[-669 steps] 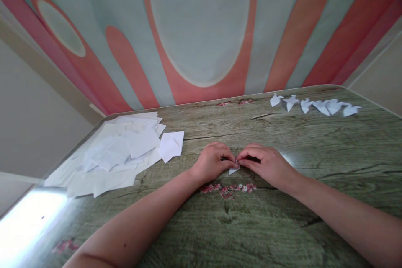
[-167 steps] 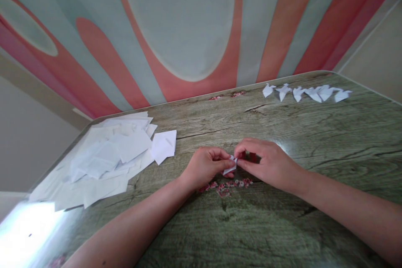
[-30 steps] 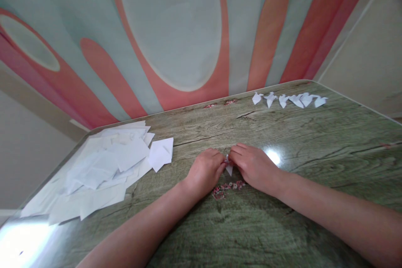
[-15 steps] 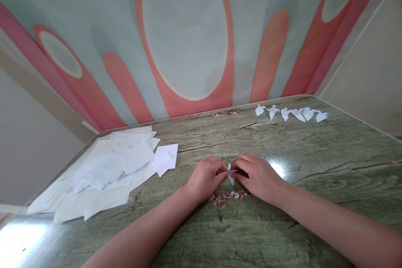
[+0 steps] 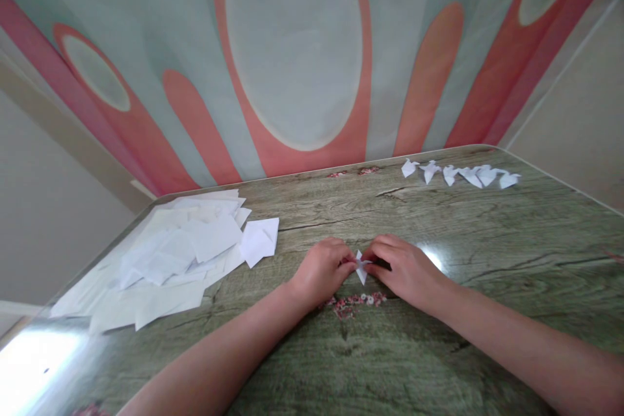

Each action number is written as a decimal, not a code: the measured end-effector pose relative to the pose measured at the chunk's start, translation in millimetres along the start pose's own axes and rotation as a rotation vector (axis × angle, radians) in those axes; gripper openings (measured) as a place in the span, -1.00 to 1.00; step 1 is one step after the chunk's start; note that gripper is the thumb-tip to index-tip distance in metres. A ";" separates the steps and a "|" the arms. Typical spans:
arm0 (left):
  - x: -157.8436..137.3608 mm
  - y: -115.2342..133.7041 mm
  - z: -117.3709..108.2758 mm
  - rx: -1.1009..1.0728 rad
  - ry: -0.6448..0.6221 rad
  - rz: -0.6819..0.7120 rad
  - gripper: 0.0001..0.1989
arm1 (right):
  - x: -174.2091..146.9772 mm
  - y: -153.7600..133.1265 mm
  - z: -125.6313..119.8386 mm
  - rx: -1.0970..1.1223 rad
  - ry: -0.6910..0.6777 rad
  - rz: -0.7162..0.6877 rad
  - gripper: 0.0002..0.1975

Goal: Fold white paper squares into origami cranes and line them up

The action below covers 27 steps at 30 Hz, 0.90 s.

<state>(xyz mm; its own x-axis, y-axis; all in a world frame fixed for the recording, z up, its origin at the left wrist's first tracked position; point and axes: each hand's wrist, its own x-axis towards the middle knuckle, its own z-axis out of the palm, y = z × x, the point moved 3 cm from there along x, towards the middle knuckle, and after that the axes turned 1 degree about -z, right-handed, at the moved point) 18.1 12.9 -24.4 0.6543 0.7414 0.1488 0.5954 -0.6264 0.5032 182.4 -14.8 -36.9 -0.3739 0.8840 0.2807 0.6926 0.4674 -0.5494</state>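
A small folded white paper piece point(image 5: 361, 271), pointed at its top and bottom, is held between my two hands over the middle of the table. My left hand point(image 5: 325, 271) pinches its left side between thumb and fingers. From the other side my right hand point(image 5: 403, 271) pinches the right part, with the fingertips close to the left ones. The fingers cover part of the folds. Several finished paper cranes point(image 5: 470, 174) stand in a row at the table's far right.
Many loose white paper sheets point(image 5: 160, 260) lie heaped on the left of the wood-patterned table point(image 5: 302, 351). Beside them is a small stack of square paper point(image 5: 260, 242). A patterned wall covering point(image 5: 297, 45) rises behind the far edge.
The view has shifted slightly. Both hands keep their pinch on the folded paper, and its lower point now shows more fully between them.
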 end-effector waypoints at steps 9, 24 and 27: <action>-5.5 -19.2 -9.2 -0.208 0.101 -0.137 -0.87 | -1.6 -7.3 -1.1 -0.031 0.064 -0.007 -0.90; -7.7 -7.4 -12.0 -0.275 0.107 -0.204 -0.88 | 2.6 -10.4 -0.9 0.172 0.127 0.153 -0.84; -8.3 -7.2 -8.9 -0.428 0.074 -0.349 -0.89 | 3.8 -8.7 -2.7 0.341 0.099 0.251 -0.82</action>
<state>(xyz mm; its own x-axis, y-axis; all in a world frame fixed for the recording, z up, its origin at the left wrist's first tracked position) 4.3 13.3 -21.7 0.4082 0.9122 -0.0369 0.5182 -0.1983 0.8319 176.6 -15.5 -28.9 -0.1478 0.9743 0.1702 0.5050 0.2223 -0.8340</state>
